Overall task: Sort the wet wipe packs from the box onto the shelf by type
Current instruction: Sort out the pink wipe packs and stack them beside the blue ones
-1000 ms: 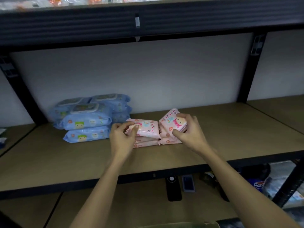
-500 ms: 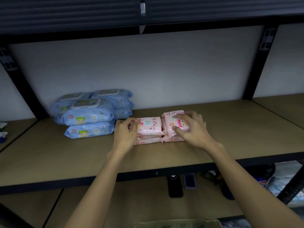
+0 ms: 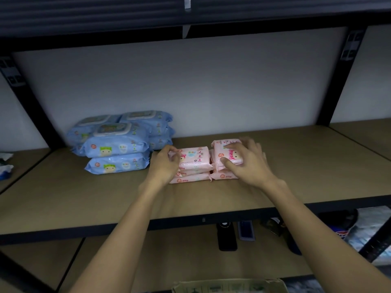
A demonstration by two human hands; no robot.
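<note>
At the bottom edge, nearest the camera, the rim of a cardboard box [image 3: 230, 286] shows — its contents are out of view. Above it lies a lower shelf [image 3: 169, 261] holding a dark phone-like object [image 3: 227, 236] and a smaller dark case [image 3: 246, 231] just beside it. Two bare forearms reach up and forward over the front rail to the main shelf [image 3: 84, 197].

The left hand [image 3: 164, 166] curls its fingers around the left end of the top pack in the left pink stack [image 3: 193, 163], gripping it lightly. The right hand [image 3: 247, 160] is spread over the top pack of the right pink stack [image 3: 227, 154], thumb on its near side and fingers across its far side, holding it. That top pack sits slightly tilted. The two pink stacks touch each other side by side, near the middle of the shelf.

Further back and to the left — just beside the pink packs but apart from them — stand the blue wipe packs [image 3: 118, 144], piled in several stacks against the white back wall [image 3: 190, 85].
</note>
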